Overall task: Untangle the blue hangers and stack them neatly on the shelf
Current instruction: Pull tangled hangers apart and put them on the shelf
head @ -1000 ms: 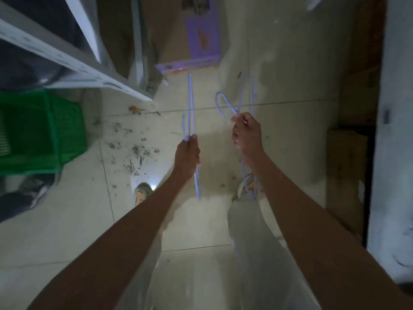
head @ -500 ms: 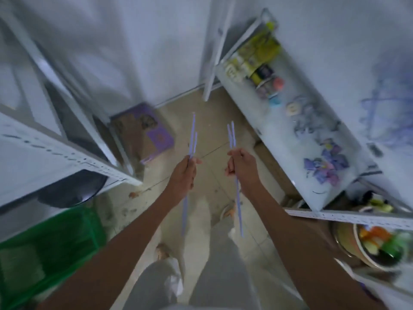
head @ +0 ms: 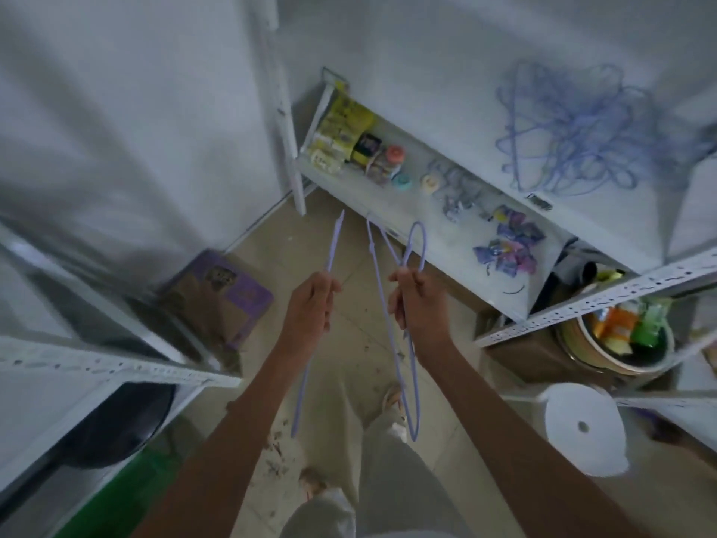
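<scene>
My left hand (head: 310, 304) grips one thin blue hanger (head: 333, 246) seen edge-on, its ends reaching up towards the shelf and down past my leg. My right hand (head: 417, 304) holds a second blue hanger (head: 415, 242) by the neck, its hook curving up and its body hanging below my wrist. The two hangers are apart. A tangled pile of blue hangers (head: 582, 130) lies on the white upper shelf (head: 446, 91) at the upper right, beyond both hands.
A lower white shelf (head: 434, 223) carries jars, tape rolls and small packets. A perforated shelf rail (head: 601, 293) juts in at right above a bowl of packets (head: 617, 335). A cardboard box (head: 221, 293) sits on the floor; another shelf unit (head: 97, 366) stands at left.
The view has swung up from the floor to the shelves. Both hands kept their hangers and the right hanger has turned so its hook shows.
</scene>
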